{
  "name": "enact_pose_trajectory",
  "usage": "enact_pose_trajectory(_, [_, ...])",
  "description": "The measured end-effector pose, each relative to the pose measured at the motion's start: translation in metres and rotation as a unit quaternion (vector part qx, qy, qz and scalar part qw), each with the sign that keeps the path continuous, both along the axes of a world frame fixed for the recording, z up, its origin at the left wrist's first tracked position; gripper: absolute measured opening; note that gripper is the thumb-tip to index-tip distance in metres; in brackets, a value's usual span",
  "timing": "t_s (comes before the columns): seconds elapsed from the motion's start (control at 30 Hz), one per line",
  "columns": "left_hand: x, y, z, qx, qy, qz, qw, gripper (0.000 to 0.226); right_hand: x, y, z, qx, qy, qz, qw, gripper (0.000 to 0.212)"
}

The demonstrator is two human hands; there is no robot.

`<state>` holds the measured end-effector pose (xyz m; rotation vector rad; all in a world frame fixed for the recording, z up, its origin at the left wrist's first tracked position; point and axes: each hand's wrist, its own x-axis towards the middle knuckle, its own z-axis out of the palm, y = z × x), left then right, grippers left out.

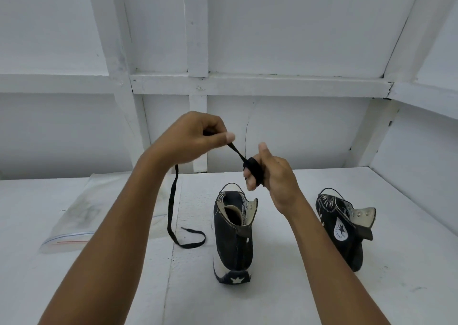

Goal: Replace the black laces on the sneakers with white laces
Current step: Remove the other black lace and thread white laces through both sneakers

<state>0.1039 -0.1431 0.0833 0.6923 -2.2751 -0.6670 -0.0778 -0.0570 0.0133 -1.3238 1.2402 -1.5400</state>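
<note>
White painted bench against a white framed wall. Two black canvas high-top sneakers with white rubber soles stand upright on it, both with bare eyelets. The centre sneaker has its star heel patch toward the person and its toe away, long axis running near to far. The right sneaker stands well apart, same near-far axis, toe away, round star ankle patch facing left, tongue flopped out to the right. One clear zip-top plastic bag lies flat at bench left, contents too blurred to tell. Both hands are raised above the centre sneaker, near each other but not touching. The left hand pinches the one black flat lace. The right hand has it wound round its curled fingers. The lace runs taut between the hands; its rest hangs from the left hand to the bench, looping there, tip near the bag.
</note>
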Motion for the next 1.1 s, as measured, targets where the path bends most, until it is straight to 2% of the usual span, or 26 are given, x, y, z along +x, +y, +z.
enact_pose_trajectory(0.13, [-0.013,-0.017,-0.028,0.009,0.039,0.037,0.999,0.026,-0.002,-0.001,0.009,0.007,-0.162,0.113,0.98,0.064])
enact_pose_trajectory(0.23, [-0.029,-0.016,-0.054,0.026,0.005,0.035,0.999,0.029,-0.001,-0.001,0.014,-0.01,-0.289,0.177,0.941,0.065])
enact_pose_trajectory(0.3, [-0.038,-0.01,-0.066,0.033,-0.035,0.025,0.999,0.03,-0.002,-0.005,0.013,-0.043,-0.352,0.181,0.917,0.066])
enact_pose_trajectory(0.37, [-0.042,-0.004,-0.069,0.04,-0.08,0.011,0.996,0.031,-0.005,-0.009,0.011,-0.064,-0.37,0.149,0.915,0.065])
enact_pose_trajectory(0.47, [-0.037,0.001,-0.058,0.048,-0.135,-0.029,0.989,0.027,-0.012,-0.016,0.007,-0.056,-0.295,0.043,0.953,0.057])
enact_pose_trajectory(0.53, [-0.029,0.002,-0.043,0.053,-0.144,-0.051,0.987,0.023,-0.014,-0.02,0.0,-0.041,-0.194,-0.054,0.979,0.043])
enact_pose_trajectory(0.6, [-0.018,0.003,-0.025,0.064,-0.12,-0.069,0.988,0.022,-0.014,-0.022,-0.008,-0.018,-0.075,-0.126,0.989,0.037])
enact_pose_trajectory(0.7, [-0.004,0.002,-0.003,0.055,-0.044,-0.065,0.995,0.021,-0.006,-0.016,-0.011,0.011,0.034,-0.141,0.989,0.049])
enact_pose_trajectory(0.77, [0.002,-0.005,0.004,0.028,0.018,-0.04,0.999,0.021,-0.001,-0.01,-0.006,0.022,0.042,-0.108,0.993,0.058])
enact_pose_trajectory(0.83, [0.003,-0.016,0.001,0.002,0.062,0.004,0.998,0.019,0.004,-0.006,0.001,0.03,0.002,-0.049,0.998,0.061])
enact_pose_trajectory(0.93, [-0.005,-0.028,-0.02,0.004,0.09,0.032,0.995,0.018,0.008,-0.005,0.011,0.048,-0.12,0.043,0.991,0.063])
enact_pose_trajectory(1.03, [-0.014,-0.031,-0.051,0.018,0.08,0.047,0.995,0.017,0.017,-0.002,0.021,0.032,-0.277,0.133,0.951,0.063])
enact_pose_trajectory(1.1, [-0.02,-0.023,-0.067,0.025,0.044,0.05,0.997,0.03,0.019,-0.004,0.022,-0.012,-0.338,0.155,0.928,0.063])
